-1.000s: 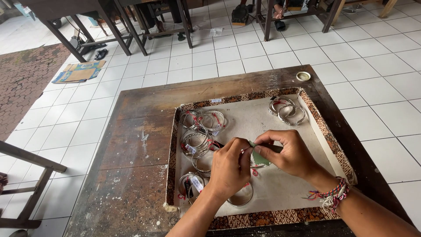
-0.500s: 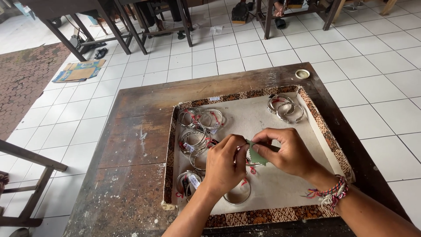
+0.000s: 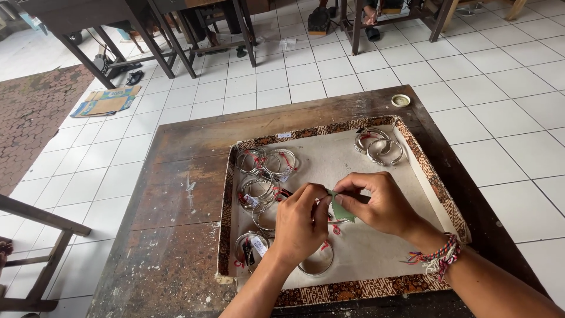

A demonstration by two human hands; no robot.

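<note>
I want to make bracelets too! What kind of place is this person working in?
Probably a craft workshop or classroom. A patterned tray of silver bangles sits on a worn wooden table, more wooden tables stand on the white tiled floor, and both hands work a small green piece.

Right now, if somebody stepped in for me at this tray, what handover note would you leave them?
Left hand: pinching something small, too hidden to name, against the green pad.
Right hand: pinching the green pad.
Both hands are over the tray on the wooden table.
Silver bangles with red ties: piles on the tray's left, a pair at its far right corner, one loose bangle below the left hand.
Done or left: cannot tell.
</note>
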